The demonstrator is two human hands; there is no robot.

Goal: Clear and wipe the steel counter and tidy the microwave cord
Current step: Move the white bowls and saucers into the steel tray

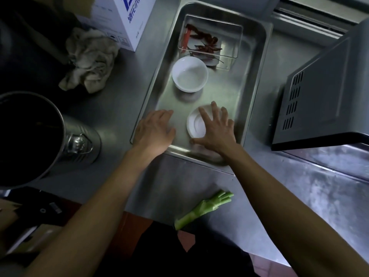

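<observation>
From the head camera I look straight down at the steel counter (199, 188), which fills the middle and right of the frame. A steel tray (257, 92) sits on it at upper centre. My left hand (154, 130) lies flat over the tray's near left corner, fingers straight and gripping nothing. My right hand (216, 128) is spread wide over an upturned white dish (194, 124) in the near end of the tray, fingers splayed across its right side and thumb stretched out along the tray floor beside it; it presses or covers the dish, with nothing pinched that I can see.

Farther up the tray stands a white bowl (189, 74), and beyond that a clear plastic box (231, 48) holding dried red chillies (203, 43), touching or nearly touching the bowl's far side.

At the right edge of the frame sits the microwave (323, 96), its vented side facing the tray; I cannot make out its cord. A crumpled grey rag (89, 60) lies on the counter at upper left, just beside a white carton with blue print (127, 19). A steel pot (40, 136) with a side handle fills the left edge. A green vegetable stalk (203, 208) lies near the counter's front edge, lower centre, between my forearms
</observation>
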